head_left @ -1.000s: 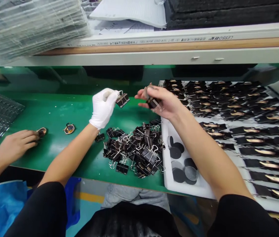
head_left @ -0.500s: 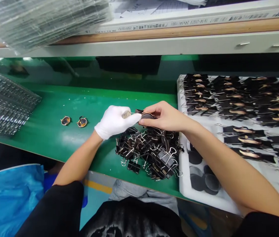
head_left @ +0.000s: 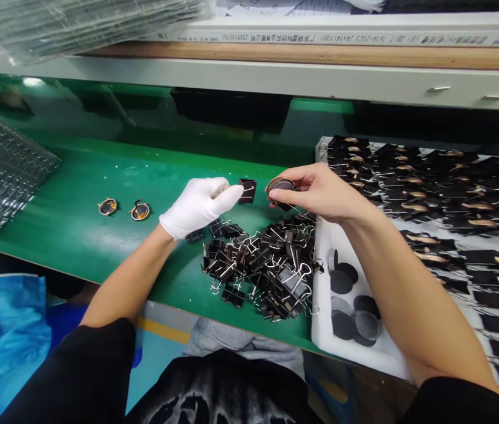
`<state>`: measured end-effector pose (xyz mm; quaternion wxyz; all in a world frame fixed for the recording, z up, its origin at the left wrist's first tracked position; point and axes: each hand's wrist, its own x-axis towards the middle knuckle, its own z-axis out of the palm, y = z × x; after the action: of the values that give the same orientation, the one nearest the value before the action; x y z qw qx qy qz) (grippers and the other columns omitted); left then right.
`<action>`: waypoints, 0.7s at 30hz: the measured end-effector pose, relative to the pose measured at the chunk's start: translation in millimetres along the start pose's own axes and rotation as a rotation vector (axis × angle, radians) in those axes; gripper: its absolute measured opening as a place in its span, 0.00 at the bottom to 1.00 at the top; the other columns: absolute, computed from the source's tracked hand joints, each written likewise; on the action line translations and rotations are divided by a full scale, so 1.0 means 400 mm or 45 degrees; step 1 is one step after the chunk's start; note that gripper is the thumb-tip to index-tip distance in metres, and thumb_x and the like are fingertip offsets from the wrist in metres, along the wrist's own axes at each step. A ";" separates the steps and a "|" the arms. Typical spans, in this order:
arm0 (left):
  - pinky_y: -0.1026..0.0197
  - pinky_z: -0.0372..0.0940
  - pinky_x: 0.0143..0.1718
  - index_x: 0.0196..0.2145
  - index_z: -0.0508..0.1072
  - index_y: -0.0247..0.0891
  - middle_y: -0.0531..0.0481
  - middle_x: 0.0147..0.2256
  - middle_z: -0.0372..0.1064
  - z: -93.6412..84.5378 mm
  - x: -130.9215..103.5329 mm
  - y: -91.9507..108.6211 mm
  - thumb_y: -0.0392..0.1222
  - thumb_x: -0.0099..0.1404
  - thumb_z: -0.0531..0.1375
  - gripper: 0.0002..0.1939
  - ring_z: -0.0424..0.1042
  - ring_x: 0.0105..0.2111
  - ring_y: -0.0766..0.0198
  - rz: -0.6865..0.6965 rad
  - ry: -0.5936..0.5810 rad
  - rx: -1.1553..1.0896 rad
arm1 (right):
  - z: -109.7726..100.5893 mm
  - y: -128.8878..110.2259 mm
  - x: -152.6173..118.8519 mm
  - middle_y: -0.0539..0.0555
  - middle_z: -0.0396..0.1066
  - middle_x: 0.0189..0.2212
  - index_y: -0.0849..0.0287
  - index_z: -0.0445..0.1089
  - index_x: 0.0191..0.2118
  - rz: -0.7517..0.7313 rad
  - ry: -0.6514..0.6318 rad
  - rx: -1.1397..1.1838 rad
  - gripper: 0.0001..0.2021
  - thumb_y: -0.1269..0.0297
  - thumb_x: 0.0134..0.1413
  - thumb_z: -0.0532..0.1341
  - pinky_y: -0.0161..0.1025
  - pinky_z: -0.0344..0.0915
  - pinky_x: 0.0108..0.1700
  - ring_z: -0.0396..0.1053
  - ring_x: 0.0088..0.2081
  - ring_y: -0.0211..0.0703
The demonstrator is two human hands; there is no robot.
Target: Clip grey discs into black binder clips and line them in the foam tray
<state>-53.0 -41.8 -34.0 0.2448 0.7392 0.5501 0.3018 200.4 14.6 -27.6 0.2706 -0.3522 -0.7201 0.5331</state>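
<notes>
My left hand (head_left: 202, 203), in a white glove, pinches a black binder clip (head_left: 247, 191) by its wire handle. Across a small gap to the right, my bare right hand (head_left: 309, 187) grips a round dark disc with a copper-coloured rim (head_left: 281, 187); a wire handle sticks out beneath it. Below both hands lies a heap of black binder clips (head_left: 271, 265) on the green table (head_left: 134, 253). Two small round parts with orange insides, a left one (head_left: 108, 206) and a right one (head_left: 140, 210), rest left of my gloved hand.
On the right, a white foam tray (head_left: 322, 318) bears rows of clipped parts (head_left: 412, 206) and loose dark discs (head_left: 341, 280). Stacked clear plastic trays (head_left: 6, 171) stand at the left. A shelf edge (head_left: 276, 79) crosses above the table, with more clear trays (head_left: 81, 26) on it.
My hands have moved apart. The left holds the binder clip away from the disc; the right has shifted right and slightly up with the disc. The camera view has shifted slightly.
</notes>
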 end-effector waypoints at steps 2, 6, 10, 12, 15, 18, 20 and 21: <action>0.59 0.51 0.28 0.22 0.65 0.39 0.54 0.22 0.63 -0.003 -0.004 0.005 0.58 0.73 0.55 0.26 0.61 0.25 0.66 0.033 -0.020 -0.045 | -0.009 0.000 -0.002 0.52 0.79 0.28 0.54 0.83 0.33 -0.013 -0.026 -0.014 0.16 0.47 0.47 0.78 0.43 0.64 0.32 0.70 0.30 0.44; 0.60 0.52 0.27 0.22 0.67 0.39 0.55 0.20 0.61 0.010 -0.013 0.023 0.54 0.73 0.56 0.24 0.60 0.23 0.67 0.089 -0.057 -0.073 | -0.009 -0.002 -0.007 0.52 0.78 0.28 0.56 0.83 0.32 -0.078 -0.083 -0.098 0.16 0.48 0.45 0.79 0.41 0.61 0.30 0.68 0.29 0.42; 0.62 0.52 0.27 0.21 0.64 0.38 0.57 0.20 0.59 0.031 -0.016 0.026 0.50 0.71 0.60 0.22 0.57 0.23 0.70 0.181 -0.008 -0.040 | -0.014 -0.005 -0.014 0.52 0.75 0.27 0.58 0.83 0.32 -0.100 -0.121 -0.225 0.19 0.46 0.48 0.77 0.41 0.58 0.30 0.65 0.28 0.41; 0.62 0.52 0.27 0.21 0.61 0.38 0.57 0.21 0.58 0.040 -0.016 0.022 0.49 0.70 0.60 0.22 0.57 0.23 0.70 0.260 0.017 -0.002 | -0.019 -0.009 -0.017 0.52 0.74 0.26 0.59 0.83 0.32 -0.105 -0.157 -0.303 0.19 0.45 0.49 0.75 0.41 0.56 0.30 0.64 0.28 0.40; 0.63 0.52 0.27 0.21 0.61 0.38 0.57 0.21 0.59 0.048 -0.017 0.017 0.49 0.72 0.59 0.23 0.57 0.23 0.71 0.347 0.038 0.047 | -0.022 -0.017 -0.020 0.51 0.72 0.25 0.60 0.81 0.32 -0.110 -0.212 -0.392 0.19 0.46 0.52 0.73 0.40 0.54 0.29 0.61 0.27 0.38; 0.63 0.51 0.26 0.21 0.60 0.38 0.57 0.21 0.57 0.055 -0.019 0.016 0.47 0.72 0.58 0.23 0.56 0.22 0.71 0.393 0.084 0.076 | -0.019 -0.024 -0.023 0.49 0.68 0.24 0.61 0.79 0.30 -0.125 -0.190 -0.408 0.20 0.46 0.53 0.73 0.39 0.52 0.28 0.58 0.27 0.36; 0.63 0.51 0.26 0.21 0.60 0.38 0.57 0.21 0.58 0.061 -0.020 0.016 0.47 0.72 0.58 0.23 0.56 0.22 0.71 0.430 0.107 0.094 | -0.015 -0.028 -0.025 0.48 0.66 0.22 0.61 0.78 0.28 -0.130 -0.181 -0.435 0.21 0.45 0.53 0.72 0.39 0.50 0.28 0.56 0.26 0.36; 0.63 0.51 0.26 0.21 0.60 0.38 0.57 0.20 0.58 0.064 -0.020 0.015 0.47 0.73 0.58 0.23 0.56 0.22 0.71 0.447 0.112 0.104 | -0.014 -0.028 -0.027 0.48 0.64 0.21 0.60 0.78 0.28 -0.137 -0.183 -0.460 0.21 0.44 0.54 0.72 0.39 0.50 0.28 0.55 0.26 0.36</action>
<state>-32.4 -52.1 -49.2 0.1339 0.8193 0.4346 0.3492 208.6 7.3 -15.3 0.1792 -0.3171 -0.8392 0.4038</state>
